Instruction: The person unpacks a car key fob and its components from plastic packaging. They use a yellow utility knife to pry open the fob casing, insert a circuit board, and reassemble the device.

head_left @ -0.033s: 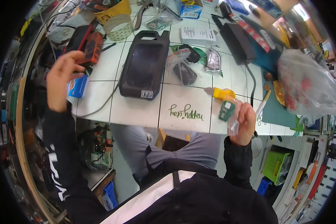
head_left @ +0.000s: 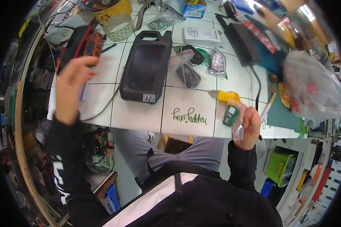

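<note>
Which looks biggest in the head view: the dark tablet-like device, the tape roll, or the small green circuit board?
Largest to smallest:
1. dark tablet-like device
2. tape roll
3. green circuit board, held in the right hand

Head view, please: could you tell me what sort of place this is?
Probably an electronics repair bench: a white tiled worktop crowded with a dark handheld tablet device, a small green circuit board in the right hand, and pliers.

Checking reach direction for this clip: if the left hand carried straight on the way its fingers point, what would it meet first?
The left hand points up and away across the white tiled table. The first thing in that line looks like the red and black device just past its fingertips, though depth is unclear and they may already touch.
</note>
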`<state>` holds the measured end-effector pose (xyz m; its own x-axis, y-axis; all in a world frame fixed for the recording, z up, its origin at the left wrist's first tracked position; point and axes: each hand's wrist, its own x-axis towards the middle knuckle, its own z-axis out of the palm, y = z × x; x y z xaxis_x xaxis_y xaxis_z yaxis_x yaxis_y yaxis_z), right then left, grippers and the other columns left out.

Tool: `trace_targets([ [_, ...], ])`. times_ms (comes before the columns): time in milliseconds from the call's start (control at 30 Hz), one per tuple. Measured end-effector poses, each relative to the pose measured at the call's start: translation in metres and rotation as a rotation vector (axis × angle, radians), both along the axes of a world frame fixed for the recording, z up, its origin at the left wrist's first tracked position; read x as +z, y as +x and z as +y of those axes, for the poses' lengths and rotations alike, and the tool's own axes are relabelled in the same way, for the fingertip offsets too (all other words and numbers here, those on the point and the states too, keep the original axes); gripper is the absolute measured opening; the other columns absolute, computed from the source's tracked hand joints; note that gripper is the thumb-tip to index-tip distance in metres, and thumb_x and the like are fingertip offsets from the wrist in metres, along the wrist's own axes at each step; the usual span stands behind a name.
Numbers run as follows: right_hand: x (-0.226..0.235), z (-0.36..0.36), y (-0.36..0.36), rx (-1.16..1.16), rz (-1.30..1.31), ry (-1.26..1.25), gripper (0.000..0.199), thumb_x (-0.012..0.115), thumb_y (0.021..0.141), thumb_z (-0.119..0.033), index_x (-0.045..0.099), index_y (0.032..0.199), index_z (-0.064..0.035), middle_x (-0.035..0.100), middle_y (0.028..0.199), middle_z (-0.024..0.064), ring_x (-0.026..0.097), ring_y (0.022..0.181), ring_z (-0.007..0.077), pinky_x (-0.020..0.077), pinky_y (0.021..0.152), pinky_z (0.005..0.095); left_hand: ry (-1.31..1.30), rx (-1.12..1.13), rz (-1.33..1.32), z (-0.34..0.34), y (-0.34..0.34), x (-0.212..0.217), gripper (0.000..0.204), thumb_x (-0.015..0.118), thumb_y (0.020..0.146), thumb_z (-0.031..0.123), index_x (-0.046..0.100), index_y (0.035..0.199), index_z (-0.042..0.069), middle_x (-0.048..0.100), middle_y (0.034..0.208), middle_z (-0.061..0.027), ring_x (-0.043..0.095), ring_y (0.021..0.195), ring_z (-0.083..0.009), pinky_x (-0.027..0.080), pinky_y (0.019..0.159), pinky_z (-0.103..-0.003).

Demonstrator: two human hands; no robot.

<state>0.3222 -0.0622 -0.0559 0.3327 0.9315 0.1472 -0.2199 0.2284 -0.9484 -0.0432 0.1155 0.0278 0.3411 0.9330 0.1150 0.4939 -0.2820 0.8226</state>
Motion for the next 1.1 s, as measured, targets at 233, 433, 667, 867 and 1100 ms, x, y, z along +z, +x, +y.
trace_targets([
  [233, 0.015, 0.003, -0.017, -0.017, 0.021, 0.001, 0.05, 0.057, 0.086, -0.037, 0.038, 0.051, -0.0063, 0.04, 0.053, 0.004, 0.04, 0.06, 0.0164, 0.0451, 0.08, 0.0429, 0.475, -0.412, 0.402, -0.057, 0.098, -0.032, 0.04, 0.072, 0.062, 0.019, 0.063, 0.1, 0.01, 0.052, 0.121, -0.0101, 0.047, 0.115, -0.0279, 0.017, 0.105, -0.056],
  [433, 0.027, 0.008, -0.027, -0.049, 0.048, -0.094, 0.044, 0.052, 0.085, -0.031, 0.036, 0.051, -0.0086, 0.039, 0.05, 0.0044, 0.039, 0.057, 0.0177, 0.0444, 0.079, 0.0377, 0.657, -0.321, 0.444, -0.057, 0.09, -0.051, 0.034, 0.069, 0.062, 0.008, 0.065, 0.096, 0.009, 0.055, 0.116, -0.0083, 0.049, 0.113, -0.0269, 0.017, 0.104, -0.057],
  [667, 0.02, 0.003, -0.017, -0.003, 0.021, 0.014, 0.032, 0.05, 0.085, -0.027, 0.038, 0.062, -0.0081, 0.041, 0.062, 0.0029, 0.039, 0.063, 0.0136, 0.0362, 0.066, 0.0264, 0.806, -0.185, 0.4, -0.062, 0.092, -0.046, 0.031, 0.065, 0.07, 0.008, 0.062, 0.1, 0.012, 0.055, 0.113, -0.006, 0.051, 0.109, -0.0264, 0.022, 0.1, -0.058],
  [867, 0.039, -0.011, -0.037, 0.107, 0.173, 0.079, 0.019, 0.053, 0.082, -0.017, 0.043, 0.07, -0.0054, 0.045, 0.066, 0.0022, 0.04, 0.065, 0.0103, 0.032, 0.062, 0.0232, 0.824, -0.301, 0.225, 0.023, 0.174, -0.024, 0.039, 0.066, 0.075, 0.024, 0.058, 0.11, 0.01, 0.055, 0.109, -0.0118, 0.052, 0.103, -0.0283, 0.034, 0.093, -0.048],
  [1100, 0.037, -0.057, -0.053, 0.072, -0.029, 0.062, 0.013, 0.056, 0.08, -0.008, 0.048, 0.07, -0.0026, 0.049, 0.068, 0.0024, 0.042, 0.067, 0.0106, 0.0327, 0.064, 0.024, 0.463, -0.249, 0.472, 0.088, 0.227, -0.052, 0.055, 0.07, 0.071, 0.023, 0.049, 0.118, 0.005, 0.053, 0.111, -0.0151, 0.05, 0.107, -0.031, 0.04, 0.09, -0.038],
])
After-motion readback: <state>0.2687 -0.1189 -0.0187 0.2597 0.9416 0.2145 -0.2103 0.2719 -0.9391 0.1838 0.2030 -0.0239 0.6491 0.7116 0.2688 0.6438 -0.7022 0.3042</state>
